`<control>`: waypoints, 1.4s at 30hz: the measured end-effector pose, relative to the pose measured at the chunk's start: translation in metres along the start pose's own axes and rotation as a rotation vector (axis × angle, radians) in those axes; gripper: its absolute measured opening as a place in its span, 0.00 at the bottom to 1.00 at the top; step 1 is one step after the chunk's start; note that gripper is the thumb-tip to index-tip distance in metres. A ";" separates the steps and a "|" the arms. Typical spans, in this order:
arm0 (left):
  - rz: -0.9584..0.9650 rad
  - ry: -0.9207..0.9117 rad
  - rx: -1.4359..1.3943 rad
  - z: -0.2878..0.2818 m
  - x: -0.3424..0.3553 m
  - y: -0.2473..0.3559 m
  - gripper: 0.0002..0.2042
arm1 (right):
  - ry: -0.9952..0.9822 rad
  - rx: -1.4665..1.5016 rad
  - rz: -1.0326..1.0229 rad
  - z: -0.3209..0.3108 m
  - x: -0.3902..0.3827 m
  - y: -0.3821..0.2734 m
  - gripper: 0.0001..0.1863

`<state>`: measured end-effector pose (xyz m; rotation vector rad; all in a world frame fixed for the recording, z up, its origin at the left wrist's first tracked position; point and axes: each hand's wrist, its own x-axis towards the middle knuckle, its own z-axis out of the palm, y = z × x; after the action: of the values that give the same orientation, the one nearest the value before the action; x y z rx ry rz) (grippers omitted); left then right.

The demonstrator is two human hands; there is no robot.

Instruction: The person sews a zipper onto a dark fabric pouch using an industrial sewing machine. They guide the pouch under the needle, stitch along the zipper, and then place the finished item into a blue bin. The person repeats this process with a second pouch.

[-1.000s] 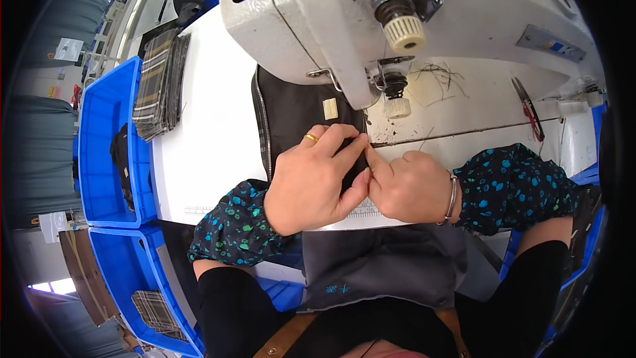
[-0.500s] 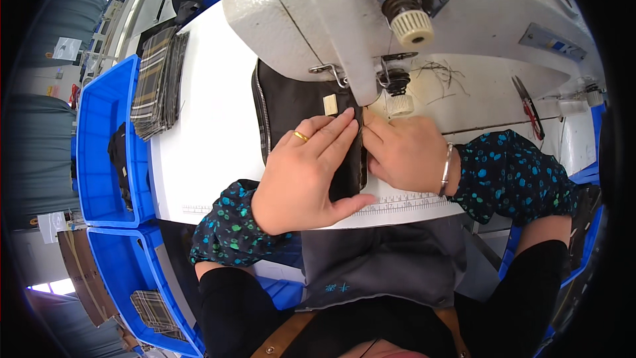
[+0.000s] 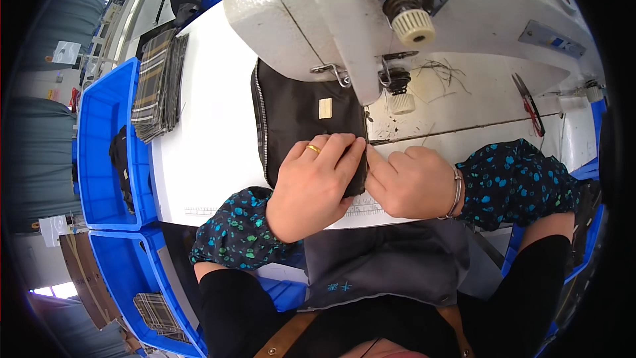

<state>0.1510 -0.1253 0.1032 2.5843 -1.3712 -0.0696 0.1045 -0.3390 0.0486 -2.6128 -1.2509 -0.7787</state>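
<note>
A black fabric pouch piece [image 3: 298,109] lies on the white sewing table, partly beneath the sewing machine head [image 3: 298,20]. A zipper [image 3: 262,119] runs along its left side, and a small cream label [image 3: 324,108] sits on top. Flat on the lower part of the fabric rests my left hand [image 3: 315,185], fingers stretched out, a ring on one. My right hand [image 3: 411,182] is closed at the pouch's right edge, pinching it between finger and thumb; the thumb is mostly hidden. The fingertips of both hands nearly meet at that edge.
Scissors [image 3: 529,106] and cut threads [image 3: 440,76] lie on the right of the table. Stacked plaid fabric pieces [image 3: 156,86] stand at the left, beside a blue bin [image 3: 106,159]. Another blue bin [image 3: 119,272] holds plaid pieces. A ruler strip [image 3: 364,209] runs along the front edge.
Both hands have slid toward me along the pouch's right edge. My left thumb has drawn in. More of the fabric near the machine now shows.
</note>
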 end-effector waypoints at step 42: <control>0.041 0.388 0.139 0.022 0.020 -0.019 0.17 | 0.205 -0.011 0.066 0.016 0.012 0.034 0.05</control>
<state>0.1746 -0.1348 0.0792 2.4967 -1.3180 0.5224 0.1428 -0.3472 0.0441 -2.4924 -1.1008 -1.0134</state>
